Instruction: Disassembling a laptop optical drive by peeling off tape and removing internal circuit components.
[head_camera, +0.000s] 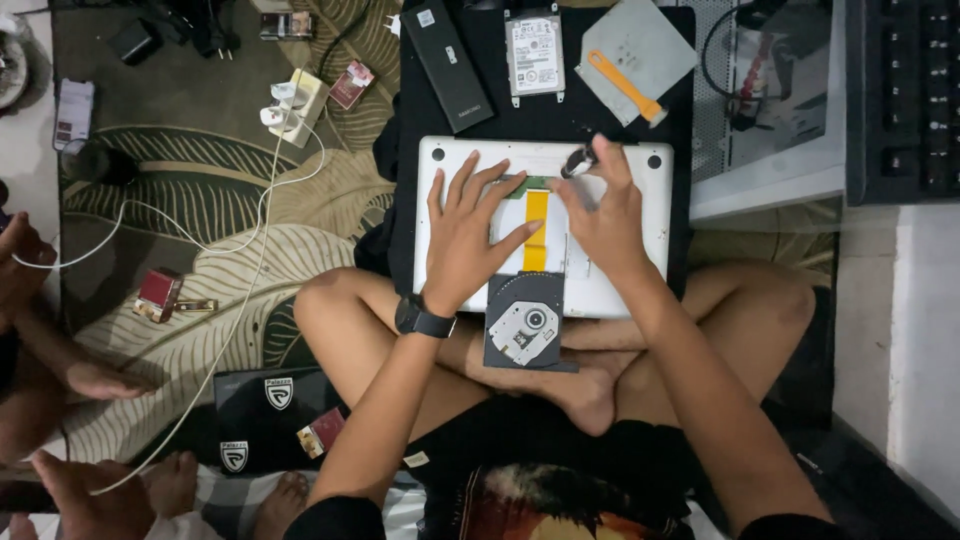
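Crossed legs (600, 360) under white laptop (545, 225), leaf-patterned rug (200, 240) beneath.

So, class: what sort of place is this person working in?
Probably a home floor used as a makeshift repair spot: a patterned rug, the person's crossed bare legs under the white laptop, and a loose hard drive.

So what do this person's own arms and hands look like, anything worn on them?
Both forearms are bare, no gloves or rings visible. The left hand has a black wristwatch with a dark band at the wrist. The right hand wears nothing. Black short sleeves show at the bottom edge.
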